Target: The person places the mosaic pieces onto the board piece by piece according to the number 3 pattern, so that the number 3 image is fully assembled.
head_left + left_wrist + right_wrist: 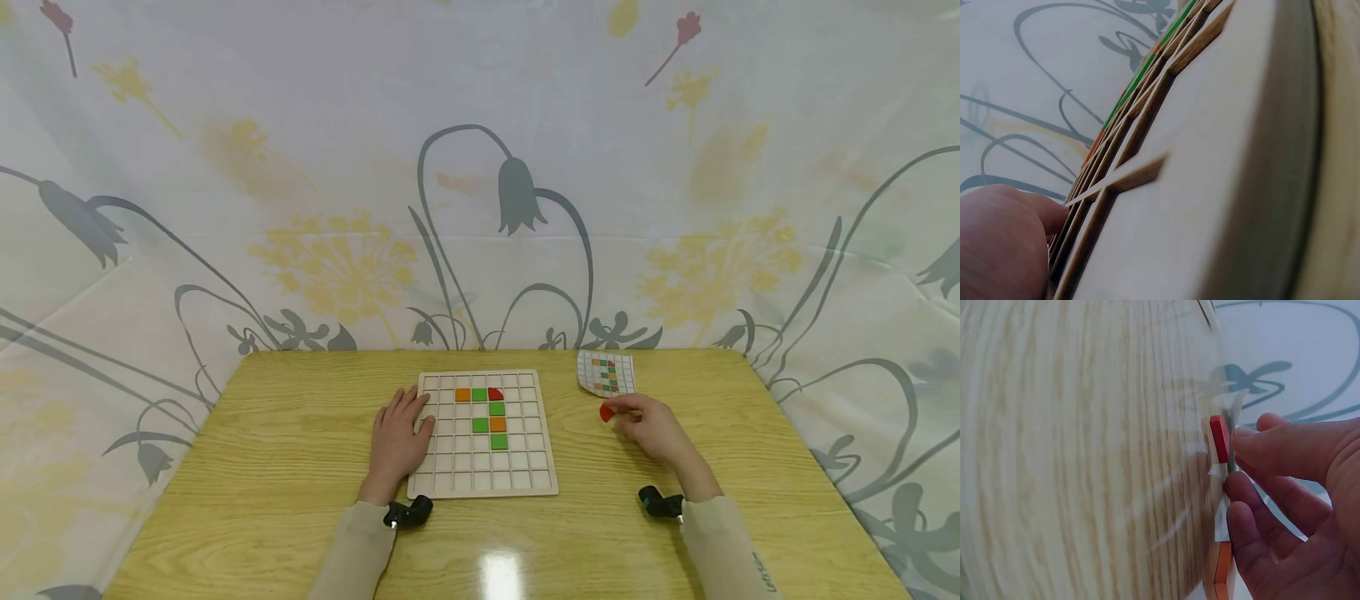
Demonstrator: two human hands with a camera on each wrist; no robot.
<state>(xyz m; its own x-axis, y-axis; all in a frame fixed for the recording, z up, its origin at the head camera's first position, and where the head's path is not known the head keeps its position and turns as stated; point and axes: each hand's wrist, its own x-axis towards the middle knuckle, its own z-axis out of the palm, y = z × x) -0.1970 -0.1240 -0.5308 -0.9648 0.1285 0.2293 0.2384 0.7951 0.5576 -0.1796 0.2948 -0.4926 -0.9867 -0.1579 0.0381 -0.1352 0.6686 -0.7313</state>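
Note:
The left hand [399,437] lies on the left edge of a pale wooden grid board [444,464], fingers straight and spread. Orange, green and red pieces sit in the board's cells, among them an orange square [462,395], a green square [499,442] and a red quarter-round tile [495,395]. Right of the board, the right hand [649,427] pinches a red tile [606,412] with curved edge between thumb and fingers. In the right wrist view, orange pieces [1223,562] show beside the lower fingers; whether the hand touches them I cannot tell.
A printed pattern card [606,372] with a coloured grid lies just beyond the right hand, slightly curled. The wooden table [300,433] ends at a flowered backdrop [480,275]. Black wrist cameras [408,512] are strapped on both wrists.

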